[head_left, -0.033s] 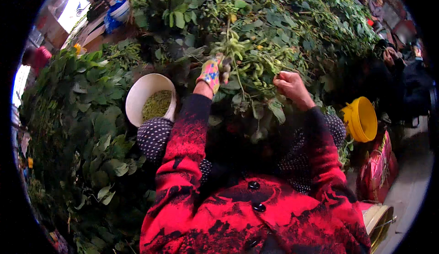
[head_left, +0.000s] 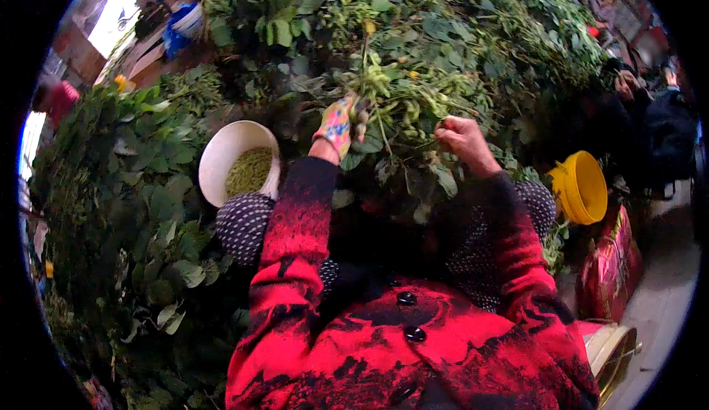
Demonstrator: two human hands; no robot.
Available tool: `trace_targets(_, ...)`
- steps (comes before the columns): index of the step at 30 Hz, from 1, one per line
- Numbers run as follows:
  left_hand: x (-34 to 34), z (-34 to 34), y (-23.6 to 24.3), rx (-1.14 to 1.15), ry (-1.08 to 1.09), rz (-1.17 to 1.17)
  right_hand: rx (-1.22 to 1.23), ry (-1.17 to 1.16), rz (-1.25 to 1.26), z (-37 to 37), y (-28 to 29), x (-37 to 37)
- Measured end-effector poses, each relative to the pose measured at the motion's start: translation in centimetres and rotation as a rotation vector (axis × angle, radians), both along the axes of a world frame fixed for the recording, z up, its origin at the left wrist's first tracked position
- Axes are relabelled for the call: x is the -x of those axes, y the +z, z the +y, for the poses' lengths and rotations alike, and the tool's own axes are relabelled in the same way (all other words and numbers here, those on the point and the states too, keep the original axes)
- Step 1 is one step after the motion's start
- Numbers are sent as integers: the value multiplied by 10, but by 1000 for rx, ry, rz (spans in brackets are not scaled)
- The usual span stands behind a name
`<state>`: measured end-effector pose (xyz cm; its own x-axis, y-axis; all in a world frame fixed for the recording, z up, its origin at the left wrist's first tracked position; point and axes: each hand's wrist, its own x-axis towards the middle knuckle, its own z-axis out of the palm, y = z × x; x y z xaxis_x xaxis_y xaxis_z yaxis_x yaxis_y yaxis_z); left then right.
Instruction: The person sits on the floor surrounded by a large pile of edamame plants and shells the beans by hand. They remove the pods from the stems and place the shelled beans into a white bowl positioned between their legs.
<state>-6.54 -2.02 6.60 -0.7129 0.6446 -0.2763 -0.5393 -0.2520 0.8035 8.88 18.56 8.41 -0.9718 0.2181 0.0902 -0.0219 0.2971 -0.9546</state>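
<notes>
Nearest to us, our red sleeves hide our lap. Our left hand [head_left: 338, 123], in a patterned glove, is closed around a leafy stalk with green pods [head_left: 399, 100], held between both hands. Our bare right hand [head_left: 464, 138] pinches one pod; its fingertips are hidden. Left is a white bucket [head_left: 221, 160] with pods, right a yellow bucket [head_left: 583, 186]. The people behind are too dark to make out.
</notes>
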Motion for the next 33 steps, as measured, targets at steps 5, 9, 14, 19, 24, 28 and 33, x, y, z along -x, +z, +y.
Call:
trace_targets(5, -32, -3, 1, 165, 96, 98, -54, -111, 17, 4, -41, -12)
trace_targets(9, -27, -23, 6, 277, 122, 122, -1, -104, -34, 4, -37, -27)
trace_targets(14, -33, 2, 23, 219, 80, 249, -113, -106, 4, -14, 15, -59)
trace_targets(19, -25, 0, 19, 327, 212, 594, -382, -149, 215, -17, 26, -72)
trace_targets(24, 47, 17, -68, 88, 273, 221, -248, -542, 121, 25, 69, -131)
trace_targets(28, -2, 23, -11, 568, 347, 754, 166, -723, 517, 61, 96, -189)
trace_targets(33, 20, 9, -24, 170, 288, 656, 85, -409, 169, 29, 138, -187)
